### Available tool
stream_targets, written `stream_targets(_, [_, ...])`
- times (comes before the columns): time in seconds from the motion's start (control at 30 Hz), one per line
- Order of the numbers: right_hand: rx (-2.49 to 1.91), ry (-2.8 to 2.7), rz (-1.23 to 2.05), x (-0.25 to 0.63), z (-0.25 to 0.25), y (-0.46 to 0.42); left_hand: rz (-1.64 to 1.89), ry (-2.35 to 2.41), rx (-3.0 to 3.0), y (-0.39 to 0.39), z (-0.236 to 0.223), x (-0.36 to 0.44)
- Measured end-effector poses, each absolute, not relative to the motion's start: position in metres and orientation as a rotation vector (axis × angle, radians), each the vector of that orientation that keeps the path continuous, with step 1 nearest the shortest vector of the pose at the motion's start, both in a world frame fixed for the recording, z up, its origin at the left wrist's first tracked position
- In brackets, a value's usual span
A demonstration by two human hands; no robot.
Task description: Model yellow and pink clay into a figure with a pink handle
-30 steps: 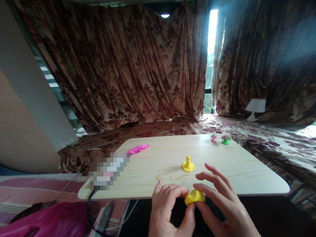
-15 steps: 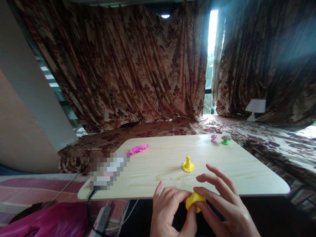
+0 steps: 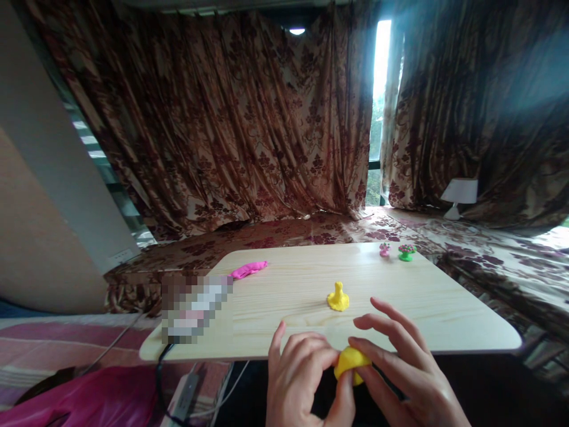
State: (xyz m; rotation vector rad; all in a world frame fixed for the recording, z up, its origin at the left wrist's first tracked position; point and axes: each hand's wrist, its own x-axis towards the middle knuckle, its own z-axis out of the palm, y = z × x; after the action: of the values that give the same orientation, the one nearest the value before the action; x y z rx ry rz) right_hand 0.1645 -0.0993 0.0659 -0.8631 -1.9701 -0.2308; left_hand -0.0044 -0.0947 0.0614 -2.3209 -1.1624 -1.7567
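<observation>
A lump of yellow clay (image 3: 350, 362) sits pinched between both my hands, just in front of the table's near edge. My left hand (image 3: 302, 379) presses it with thumb and curled fingers. My right hand (image 3: 400, 370) grips it from the right with thumb and forefinger, the other fingers spread above the table. On the light wooden table (image 3: 288, 284) stands a small yellow clay figure (image 3: 338, 297), a little beyond my hands.
A pink clay strip (image 3: 249, 269) lies at the table's far left. A small pink clay piece (image 3: 384, 249) and a green one (image 3: 406, 252) stand at the far right. A blurred-out object (image 3: 195, 308) sits left. Cables hang below; a lamp (image 3: 457, 196) stands on the patterned bedding.
Both hands shifted slightly while kneading the yellow clay; the lump looks rounder and more covered by my fingers. Nothing on the table moved.
</observation>
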Motion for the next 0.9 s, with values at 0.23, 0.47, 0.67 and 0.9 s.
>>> stream_targets(0.23, [-0.869,-2.023,-0.211,0.166,0.067,-0.096,-1.499,-1.141,-2.478,-0.091,0.058,-0.011])
stream_targets(0.47, [-0.882,-2.018,-0.23,0.168,0.069,-0.098,-1.587,-1.188,-2.498,-0.092,0.056,-0.005])
stream_targets(0.67, [-0.83,-1.96,-0.312,0.165,0.063,-0.096,-1.772,-1.33,-2.477,-0.095,0.047,0.002])
stream_targets(0.9, [-0.886,-1.971,-0.228,0.166,0.065,-0.096,-1.83,-1.324,-2.354,-0.094,0.045,0.0])
